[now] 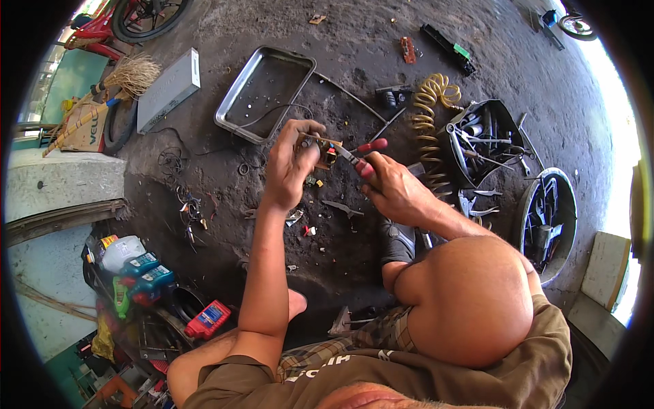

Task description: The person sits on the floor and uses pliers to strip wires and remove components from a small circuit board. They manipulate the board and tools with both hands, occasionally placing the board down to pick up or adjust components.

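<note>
My left hand (pixel 294 162) is closed around a small part (pixel 330 155) with dark, yellow and brownish bits, mostly hidden by my fingers. My right hand (pixel 397 185) grips a pair of red-handled pliers (pixel 348 155). Their metal jaws reach left to the small part and seem to touch it, though what they bite on is too small to make out. Both hands are above the dark dirt floor. Below them lies another pair of pliers (pixel 343 208), among scattered small pieces.
A metal tray (pixel 238 78) lies beyond my left hand. To the right are a yellow coiled hose (pixel 424 119), a black container (pixel 453 160) of wrenches and a round basin (pixel 571 221) of parts. Oil bottles (pixel 208 320) stand lower left; a grey metal box (pixel 169 95) sits farther back.
</note>
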`<state>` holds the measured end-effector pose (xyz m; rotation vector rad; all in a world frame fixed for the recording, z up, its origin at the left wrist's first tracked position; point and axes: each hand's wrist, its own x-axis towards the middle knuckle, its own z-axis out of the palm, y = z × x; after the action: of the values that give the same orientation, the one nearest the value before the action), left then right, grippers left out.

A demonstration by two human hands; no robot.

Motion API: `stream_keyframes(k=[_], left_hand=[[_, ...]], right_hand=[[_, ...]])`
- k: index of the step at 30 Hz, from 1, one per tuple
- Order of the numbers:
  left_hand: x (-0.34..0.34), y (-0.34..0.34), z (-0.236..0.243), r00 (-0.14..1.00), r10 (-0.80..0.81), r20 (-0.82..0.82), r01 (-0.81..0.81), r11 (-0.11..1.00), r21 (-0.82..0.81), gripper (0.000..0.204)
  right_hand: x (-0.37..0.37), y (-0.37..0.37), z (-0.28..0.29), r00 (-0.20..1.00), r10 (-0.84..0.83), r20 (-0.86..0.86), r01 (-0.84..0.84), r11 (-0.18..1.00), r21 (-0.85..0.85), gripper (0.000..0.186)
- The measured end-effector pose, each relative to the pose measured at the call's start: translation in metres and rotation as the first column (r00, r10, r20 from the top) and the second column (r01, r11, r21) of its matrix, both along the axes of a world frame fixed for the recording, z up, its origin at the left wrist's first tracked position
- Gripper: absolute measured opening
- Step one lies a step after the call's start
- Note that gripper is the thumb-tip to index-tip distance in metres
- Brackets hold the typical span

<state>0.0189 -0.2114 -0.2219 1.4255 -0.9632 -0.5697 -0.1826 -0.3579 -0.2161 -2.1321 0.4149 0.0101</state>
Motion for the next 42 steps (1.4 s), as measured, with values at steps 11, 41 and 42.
stream_keyframes(k=[11,41,42], left_hand=[[-0.007,-0.014,-0.024,0.928,0.329,0.172,-0.334,0.943,-0.003,0.057],[-0.024,-0.025,-0.071,0.574,0.582,-0.576,-0.558,0.793,0.244,0.041],[-0.025,-0.026,-0.066,0.61,0.579,-0.541,-0.523,0.807,0.275,0.042]], right_hand=[[-0.009,0.007,-0.009,0.995,0.09,-0.036,-0.08,0.973,0.217,0.029],[-0.003,0.004,-0.023,0.982,0.08,-0.17,-0.024,0.951,0.309,0.047],[-0.002,0.005,-0.019,0.974,0.111,-0.196,-0.053,0.959,0.28,0.048]])
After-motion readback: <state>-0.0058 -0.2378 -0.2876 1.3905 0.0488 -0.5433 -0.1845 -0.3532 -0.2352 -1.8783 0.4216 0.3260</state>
